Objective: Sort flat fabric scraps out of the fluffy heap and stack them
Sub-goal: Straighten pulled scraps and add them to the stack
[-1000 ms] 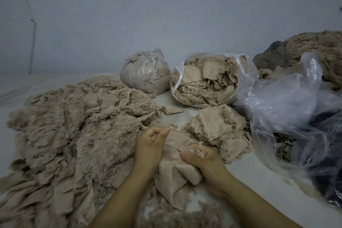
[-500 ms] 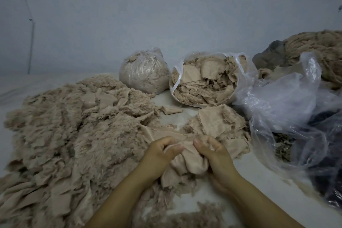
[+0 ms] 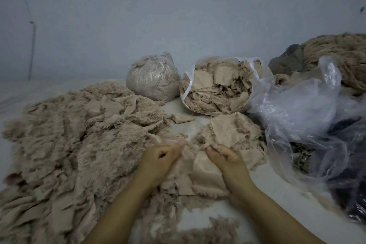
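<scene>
Both hands hold one flat scrap (image 3: 200, 166) near the middle: the left hand (image 3: 160, 156) pinches its left edge and the right hand (image 3: 223, 154) pinches its right edge. A small stack (image 3: 227, 134) of flat pieces sits at 1 o'clock from the hands. The big fluffy heap (image 3: 69, 144) at 9 o'clock looks mostly unsorted, so much work is left. I see no words or labels anywhere.

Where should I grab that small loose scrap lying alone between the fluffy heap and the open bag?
Pinch the small loose scrap by its right end, coming from above. It lies flat on the bare surface, and that end points away from the fluffy heap, so fingers probably meet no fluff there.
</scene>
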